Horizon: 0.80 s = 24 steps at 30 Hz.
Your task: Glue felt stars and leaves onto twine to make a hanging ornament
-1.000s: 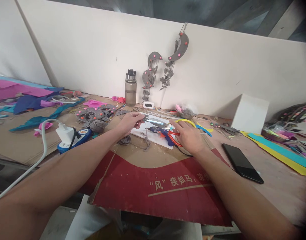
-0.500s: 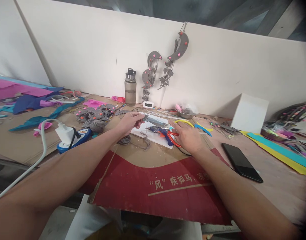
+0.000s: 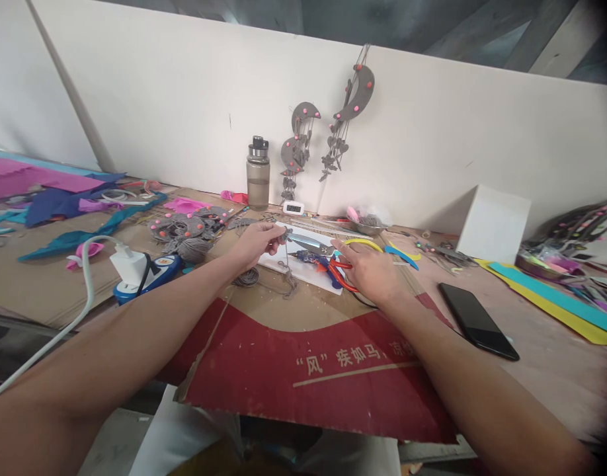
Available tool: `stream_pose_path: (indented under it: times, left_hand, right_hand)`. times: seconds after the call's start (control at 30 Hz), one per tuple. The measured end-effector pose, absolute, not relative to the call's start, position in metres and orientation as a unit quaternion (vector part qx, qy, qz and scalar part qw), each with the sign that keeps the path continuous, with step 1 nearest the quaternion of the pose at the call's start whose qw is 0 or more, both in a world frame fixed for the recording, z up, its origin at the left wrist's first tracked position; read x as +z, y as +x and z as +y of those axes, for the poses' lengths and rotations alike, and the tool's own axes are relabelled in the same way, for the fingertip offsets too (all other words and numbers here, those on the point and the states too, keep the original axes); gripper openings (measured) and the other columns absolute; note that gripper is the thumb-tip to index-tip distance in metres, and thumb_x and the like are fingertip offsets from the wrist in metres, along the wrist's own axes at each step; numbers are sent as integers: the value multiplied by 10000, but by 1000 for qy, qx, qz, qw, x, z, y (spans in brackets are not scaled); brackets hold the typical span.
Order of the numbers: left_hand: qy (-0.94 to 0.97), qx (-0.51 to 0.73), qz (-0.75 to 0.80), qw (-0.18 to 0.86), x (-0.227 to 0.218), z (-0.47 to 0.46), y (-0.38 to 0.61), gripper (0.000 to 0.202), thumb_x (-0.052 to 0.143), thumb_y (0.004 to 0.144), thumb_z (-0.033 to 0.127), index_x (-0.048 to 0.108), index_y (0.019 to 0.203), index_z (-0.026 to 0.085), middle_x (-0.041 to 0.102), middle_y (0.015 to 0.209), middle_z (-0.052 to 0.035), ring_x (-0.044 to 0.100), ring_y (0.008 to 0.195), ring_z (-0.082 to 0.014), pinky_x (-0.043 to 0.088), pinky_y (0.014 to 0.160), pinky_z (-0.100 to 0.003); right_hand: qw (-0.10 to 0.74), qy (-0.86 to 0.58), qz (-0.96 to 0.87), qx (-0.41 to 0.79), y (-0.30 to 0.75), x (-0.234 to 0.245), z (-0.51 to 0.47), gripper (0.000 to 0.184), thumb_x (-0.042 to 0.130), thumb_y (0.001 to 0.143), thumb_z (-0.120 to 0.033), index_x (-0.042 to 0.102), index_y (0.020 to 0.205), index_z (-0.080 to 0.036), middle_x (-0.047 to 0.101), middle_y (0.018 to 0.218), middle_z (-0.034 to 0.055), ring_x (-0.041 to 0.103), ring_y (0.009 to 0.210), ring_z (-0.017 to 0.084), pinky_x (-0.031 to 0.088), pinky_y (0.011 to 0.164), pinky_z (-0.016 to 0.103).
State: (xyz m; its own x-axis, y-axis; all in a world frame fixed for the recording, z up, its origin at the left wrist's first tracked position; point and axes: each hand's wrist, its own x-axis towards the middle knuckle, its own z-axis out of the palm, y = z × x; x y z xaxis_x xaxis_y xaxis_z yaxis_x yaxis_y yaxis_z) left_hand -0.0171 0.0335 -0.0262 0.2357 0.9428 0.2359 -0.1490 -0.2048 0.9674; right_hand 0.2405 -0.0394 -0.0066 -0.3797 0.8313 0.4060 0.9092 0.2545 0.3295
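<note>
My left hand (image 3: pixel 256 242) pinches a small grey felt piece (image 3: pixel 285 233) above a white sheet (image 3: pixel 303 272), with a grey string hanging from it. My right hand (image 3: pixel 370 270) grips red-handled scissors (image 3: pixel 328 254), whose metal blades point left toward the grey piece. A blue glue gun (image 3: pixel 317 262) lies on the white sheet just below the blades. Both forearms reach over a red cardboard sheet (image 3: pixel 323 370) with white characters.
A black phone (image 3: pixel 477 321) lies right of my right hand. A white box (image 3: pixel 492 223), a water bottle (image 3: pixel 258 173), grey felt moon hangings (image 3: pixel 328 125) on the wall, a power strip with a white charger (image 3: pixel 139 272) and coloured felt scraps surround the work spot.
The scissor blades have shifted slightly toward the grey piece in my left hand. Both hands otherwise stay almost in place.
</note>
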Motion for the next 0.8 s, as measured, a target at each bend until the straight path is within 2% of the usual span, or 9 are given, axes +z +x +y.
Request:
stream_pose_path:
  times: [0.17,0.3,0.4,0.53,0.7,0.8]
  left_hand:
    - [581,523,352,515,-29,37,-19,254,686,745,350,611,650,127,552,614,-26,454,492,-68,350,459,-214]
    - [545,576,382,474,-28,43,-23,242,682,742,332,593,647,128,528,581,-4,437,480,-62,327,446,-207]
    - [514,601,381,478,-25,49,-28,217,697,727,300,576,661,133,494,543,17,442,478,-62,311,442,-195]
    - [501,608,358,501,-21,53,-33,218,725,708,285,570,693,132,520,572,17,461,480,-57,305,439,-194]
    - [504,610,347,502,-16,51,-36,209,742,690,256,592,747,121,547,556,10,486,484,-68,320,457,-197]
    - [506,606,337,513,-13,48,-35,198,744,674,231,589,737,124,572,568,1,515,514,-76,351,488,-198]
  right_hand:
    - [62,-548,-795,-251,240,-5,-41,569,481,849,-195,435,1415,-236,678,1108,106,605,931,221,339,627,275]
    - [88,-547,-802,-222,236,-1,-46,541,492,848,-225,470,1387,-266,709,1026,82,628,843,212,345,610,266]
    - [105,-536,-827,-135,227,3,-54,457,523,840,-277,558,1295,-299,728,918,43,627,747,188,366,608,255]
    - [81,-500,-862,-12,212,7,-72,326,548,847,-363,639,1161,-343,728,889,4,618,692,156,378,590,233]
    - [22,-472,-881,35,204,12,-89,382,655,770,-389,647,1150,-362,715,926,12,638,763,181,376,582,233]
    - [-5,-417,-906,75,205,18,-94,441,641,786,-357,616,1224,-325,703,1026,34,638,869,198,417,666,251]
